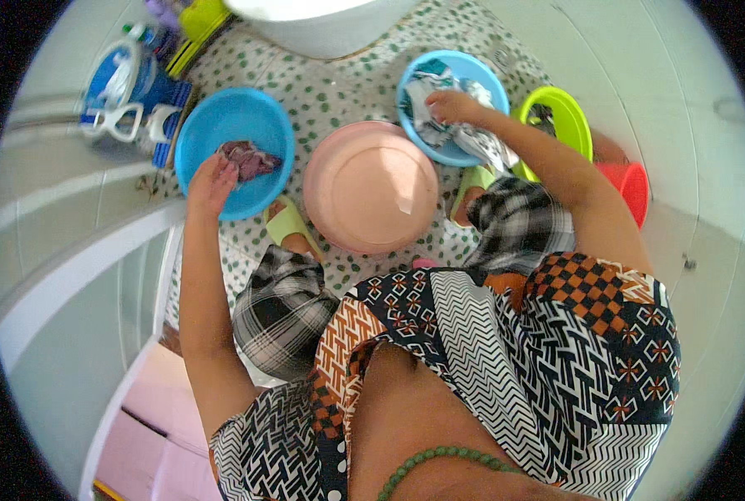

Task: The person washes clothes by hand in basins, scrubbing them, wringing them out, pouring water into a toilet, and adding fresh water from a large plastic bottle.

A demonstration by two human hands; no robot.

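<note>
My left hand (211,185) reaches over the rim of the blue basin (205,129) on the left. Its fingers are stretched toward a crumpled maroon cloth (251,162) with pale edges, and the fingertips meet its near side. On the right, my right hand (456,108) is closed on white-and-grey cloth (427,125) piled in a second blue basin (483,73). A dark teal patch shows in that pile, and part of a patterned piece hangs at the basin's near rim under my forearm. Between the two basins sits a round pink basin (364,196), bottom showing, with a bright patch of light.
A lime-green bucket (585,125) with dark contents and a red container (636,188) stand at the right wall. At the far left is a blue rack (168,125) with bottles and brushes. A large white tub (326,33) is at the top. Green-spotted tiles cover the floor.
</note>
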